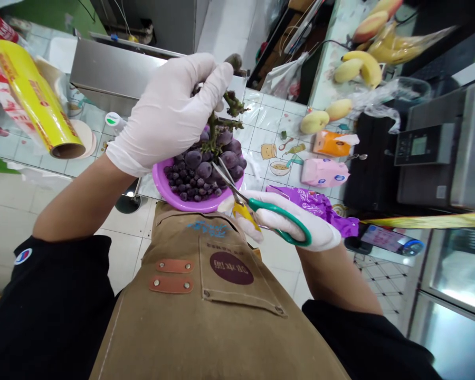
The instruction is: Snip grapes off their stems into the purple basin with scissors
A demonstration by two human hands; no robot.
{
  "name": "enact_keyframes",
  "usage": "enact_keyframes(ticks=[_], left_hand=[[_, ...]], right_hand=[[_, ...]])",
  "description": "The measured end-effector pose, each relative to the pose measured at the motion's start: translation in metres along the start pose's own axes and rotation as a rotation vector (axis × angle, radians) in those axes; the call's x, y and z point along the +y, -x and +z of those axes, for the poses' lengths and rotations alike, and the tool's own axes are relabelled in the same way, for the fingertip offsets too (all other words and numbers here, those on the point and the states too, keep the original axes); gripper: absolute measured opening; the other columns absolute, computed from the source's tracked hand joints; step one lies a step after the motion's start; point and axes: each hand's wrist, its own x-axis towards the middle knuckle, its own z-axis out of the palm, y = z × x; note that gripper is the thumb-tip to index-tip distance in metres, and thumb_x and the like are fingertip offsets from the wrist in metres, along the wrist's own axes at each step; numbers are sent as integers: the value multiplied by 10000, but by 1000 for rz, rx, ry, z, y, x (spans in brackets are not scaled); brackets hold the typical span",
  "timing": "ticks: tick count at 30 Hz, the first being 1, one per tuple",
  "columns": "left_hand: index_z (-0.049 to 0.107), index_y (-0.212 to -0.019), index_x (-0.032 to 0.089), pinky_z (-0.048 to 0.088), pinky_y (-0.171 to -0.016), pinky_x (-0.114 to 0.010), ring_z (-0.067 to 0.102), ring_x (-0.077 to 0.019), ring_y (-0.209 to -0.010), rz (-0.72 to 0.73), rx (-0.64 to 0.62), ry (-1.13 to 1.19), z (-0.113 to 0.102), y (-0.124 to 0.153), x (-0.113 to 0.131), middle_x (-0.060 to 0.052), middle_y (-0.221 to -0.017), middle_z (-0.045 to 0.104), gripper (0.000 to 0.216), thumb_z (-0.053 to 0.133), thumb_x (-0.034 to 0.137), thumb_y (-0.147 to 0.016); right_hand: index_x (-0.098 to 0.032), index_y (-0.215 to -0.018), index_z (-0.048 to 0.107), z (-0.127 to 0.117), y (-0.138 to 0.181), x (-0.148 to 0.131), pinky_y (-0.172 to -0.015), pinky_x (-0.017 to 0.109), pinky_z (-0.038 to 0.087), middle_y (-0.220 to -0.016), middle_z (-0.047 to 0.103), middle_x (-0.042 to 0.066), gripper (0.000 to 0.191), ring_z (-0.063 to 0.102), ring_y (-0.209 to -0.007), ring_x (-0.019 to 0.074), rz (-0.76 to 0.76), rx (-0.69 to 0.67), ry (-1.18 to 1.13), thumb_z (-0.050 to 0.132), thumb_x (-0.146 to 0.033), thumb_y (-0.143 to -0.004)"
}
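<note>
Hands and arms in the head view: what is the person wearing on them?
Both the left hand and the right hand wear thin, whitish disposable gloves that end at the wrist. The forearms are bare. Black sleeves cover the upper arms; the left sleeve bears a small round white badge with red and blue.

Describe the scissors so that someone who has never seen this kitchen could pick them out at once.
Start at the purple bowl of dark grapes just above the brown apron. At its right rim the gloved right hand holds the scissors, blades pointing up-left into the bunch that the left hand grips. They are the only tool here with green loop handles, with yellow showing beneath them.
</note>
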Motion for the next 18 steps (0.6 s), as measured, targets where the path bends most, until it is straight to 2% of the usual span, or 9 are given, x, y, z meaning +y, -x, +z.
enact_keyframes(ticks=[5,9,12,15,18], left_hand=[[457,-661,267,392,-729,-433,530,-239,-688,69,118,-44,-1,4,3,-65,-702,606,414,560,346,-1054],[447,-676,279,354,-718,-439,473,-242,-662,54,146,-113,0,9,3,-47,-661,521,417,559,449,-1039],[486,-691,283,327,-719,-444,417,-232,-654,42,165,-190,3,13,3,-37,-651,456,404,579,513,-1009],[546,-734,282,310,-709,-432,358,-207,-628,50,158,-259,7,17,5,-20,-641,432,357,582,494,-1019],[589,-787,269,281,-693,-424,343,-200,-604,71,121,-338,13,21,9,-26,-668,481,357,544,509,-1048]], right_hand=[[-223,-1340,720,3,22,10,-618,315,479,-704,599,22,613,556,-650,202,37,106,63,631,-732,-1011],[-191,-1266,732,5,19,12,-754,328,534,-875,687,60,615,635,-814,214,44,119,142,669,-737,-990],[-188,-1177,735,6,12,3,-787,330,535,-928,716,56,554,633,-838,206,105,141,231,709,-702,-973],[-207,-1053,759,4,5,-14,-717,319,497,-843,720,34,444,604,-772,204,164,217,435,775,-633,-932],[-223,-903,759,-3,-3,-32,-622,316,432,-670,650,17,361,543,-668,193,175,254,671,798,-581,-912]])
